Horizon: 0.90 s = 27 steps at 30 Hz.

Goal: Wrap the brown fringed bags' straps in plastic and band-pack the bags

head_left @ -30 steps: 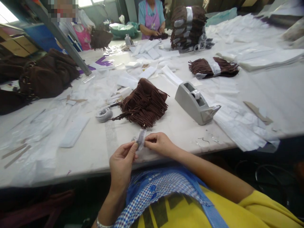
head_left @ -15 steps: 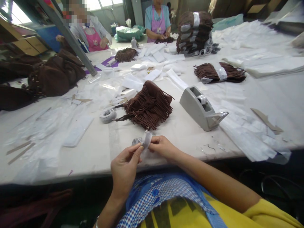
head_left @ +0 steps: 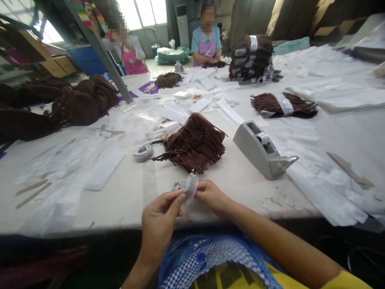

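The left hand (head_left: pixel 159 220) and the right hand (head_left: pixel 212 196) each pinch one end of a small whitish strip (head_left: pixel 191 185), likely so it stays stretched and does not curl. The fingers are closed tight on it, and both wrists sit low, just over the near edge of the table (head_left: pixel 126 192). Behind the strip lies a brown fringed bag (head_left: pixel 195 144), with a grey tape dispenser (head_left: pixel 261 150) to its right.

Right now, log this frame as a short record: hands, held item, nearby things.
left hand: pinches a white strip
right hand: pinches the same strip
ahead: brown fringed bag on the table
right of bag: grey tape dispenser
far end: stack of fringed bags, person in a purple apron, person in a pink apron
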Each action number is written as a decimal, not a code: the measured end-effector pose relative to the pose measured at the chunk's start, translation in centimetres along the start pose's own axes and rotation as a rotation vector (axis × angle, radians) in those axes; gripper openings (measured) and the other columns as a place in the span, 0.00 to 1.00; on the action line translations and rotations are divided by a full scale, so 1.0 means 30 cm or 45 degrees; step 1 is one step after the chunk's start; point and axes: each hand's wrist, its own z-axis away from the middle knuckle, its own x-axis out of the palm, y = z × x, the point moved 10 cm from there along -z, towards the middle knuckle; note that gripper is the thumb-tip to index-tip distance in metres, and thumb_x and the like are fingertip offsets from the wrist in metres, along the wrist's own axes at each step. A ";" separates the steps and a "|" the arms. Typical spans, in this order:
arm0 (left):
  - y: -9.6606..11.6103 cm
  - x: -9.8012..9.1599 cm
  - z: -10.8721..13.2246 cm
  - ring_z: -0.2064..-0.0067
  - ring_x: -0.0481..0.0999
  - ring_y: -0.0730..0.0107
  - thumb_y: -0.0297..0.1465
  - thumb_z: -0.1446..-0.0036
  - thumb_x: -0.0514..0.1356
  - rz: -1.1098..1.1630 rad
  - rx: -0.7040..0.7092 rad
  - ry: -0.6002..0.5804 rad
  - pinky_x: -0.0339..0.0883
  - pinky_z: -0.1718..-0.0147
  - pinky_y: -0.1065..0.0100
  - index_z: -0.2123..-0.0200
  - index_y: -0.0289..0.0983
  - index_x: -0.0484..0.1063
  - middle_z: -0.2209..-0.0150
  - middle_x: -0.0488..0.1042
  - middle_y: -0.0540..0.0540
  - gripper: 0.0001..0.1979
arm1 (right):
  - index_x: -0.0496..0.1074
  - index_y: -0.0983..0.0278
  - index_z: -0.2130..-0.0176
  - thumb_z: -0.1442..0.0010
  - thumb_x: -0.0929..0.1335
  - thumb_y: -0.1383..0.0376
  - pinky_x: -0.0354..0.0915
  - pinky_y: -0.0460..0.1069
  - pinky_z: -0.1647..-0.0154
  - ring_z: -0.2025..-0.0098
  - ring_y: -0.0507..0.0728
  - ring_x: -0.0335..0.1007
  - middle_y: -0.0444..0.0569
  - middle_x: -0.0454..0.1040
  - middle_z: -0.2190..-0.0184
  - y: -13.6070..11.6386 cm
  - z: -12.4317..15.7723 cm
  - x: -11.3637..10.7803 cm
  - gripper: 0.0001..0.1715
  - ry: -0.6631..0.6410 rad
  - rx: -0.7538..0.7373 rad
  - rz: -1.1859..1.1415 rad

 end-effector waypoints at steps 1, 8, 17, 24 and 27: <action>0.002 -0.001 0.002 0.78 0.73 0.76 0.38 0.48 0.69 0.020 -0.002 0.010 0.70 0.78 0.76 0.63 0.39 0.82 0.72 0.80 0.51 0.11 | 0.82 0.64 0.67 0.50 0.75 0.50 0.62 0.51 0.54 0.66 0.55 0.69 0.44 0.76 0.74 -0.004 -0.003 0.005 0.21 -0.004 -0.018 -0.014; 0.036 0.008 0.031 0.75 0.75 0.77 0.35 0.46 0.68 -0.065 0.193 0.062 0.71 0.73 0.77 0.62 0.42 0.82 0.68 0.82 0.51 0.08 | 0.81 0.65 0.69 0.53 0.79 0.56 0.64 0.49 0.59 0.66 0.54 0.71 0.46 0.77 0.72 0.028 -0.023 0.062 0.16 -0.070 0.069 -0.362; -0.032 -0.014 -0.022 0.77 0.72 0.78 0.37 0.48 0.69 0.148 -0.011 0.033 0.70 0.74 0.76 0.61 0.40 0.81 0.73 0.78 0.51 0.11 | 0.81 0.64 0.60 0.48 0.77 0.56 0.62 0.52 0.48 0.58 0.55 0.72 0.48 0.79 0.62 0.052 0.005 0.071 0.18 -0.178 0.115 -0.419; -0.049 0.010 -0.027 0.77 0.71 0.77 0.36 0.48 0.69 0.159 -0.038 -0.016 0.68 0.74 0.76 0.62 0.39 0.81 0.77 0.75 0.52 0.11 | 0.80 0.62 0.58 0.50 0.78 0.63 0.63 0.49 0.53 0.59 0.55 0.72 0.47 0.79 0.61 0.067 0.040 0.027 0.18 0.073 0.155 -0.500; -0.062 -0.001 -0.035 0.76 0.71 0.77 0.36 0.47 0.68 0.165 -0.047 0.000 0.68 0.74 0.76 0.61 0.39 0.81 0.77 0.75 0.53 0.11 | 0.78 0.62 0.55 0.46 0.76 0.63 0.63 0.47 0.55 0.59 0.53 0.70 0.47 0.78 0.59 0.057 0.060 0.039 0.17 0.085 0.161 -0.507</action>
